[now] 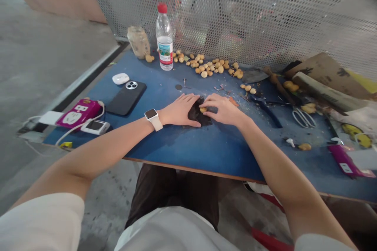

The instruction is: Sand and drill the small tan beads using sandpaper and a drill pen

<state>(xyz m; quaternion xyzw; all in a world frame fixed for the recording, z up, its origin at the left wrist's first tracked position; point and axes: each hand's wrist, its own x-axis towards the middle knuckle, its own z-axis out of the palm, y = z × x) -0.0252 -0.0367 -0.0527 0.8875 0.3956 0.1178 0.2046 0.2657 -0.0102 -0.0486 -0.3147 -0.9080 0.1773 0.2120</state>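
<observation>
**L/R hands on black cloth, blue table**

We've got L hand (179, 110) flat, fingers released on crumpled black fabric scrap (194, 115), mid blue laminate table (153, 153); R hand (222, 110) fingers bent over small round yellow nut (203, 110) on scrap, grip unclear; tan nut pile (206, 66) further back

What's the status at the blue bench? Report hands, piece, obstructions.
Left hand flat on dark cloth. Right hand at small tan lump. Scissors well right.

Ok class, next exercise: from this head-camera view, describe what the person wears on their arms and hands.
The left hand and right hand are bare, with no gloves. The arms come out of short white sleeves. The left wrist wears a smartwatch with a rounded-square dark face and a white strap.
</observation>
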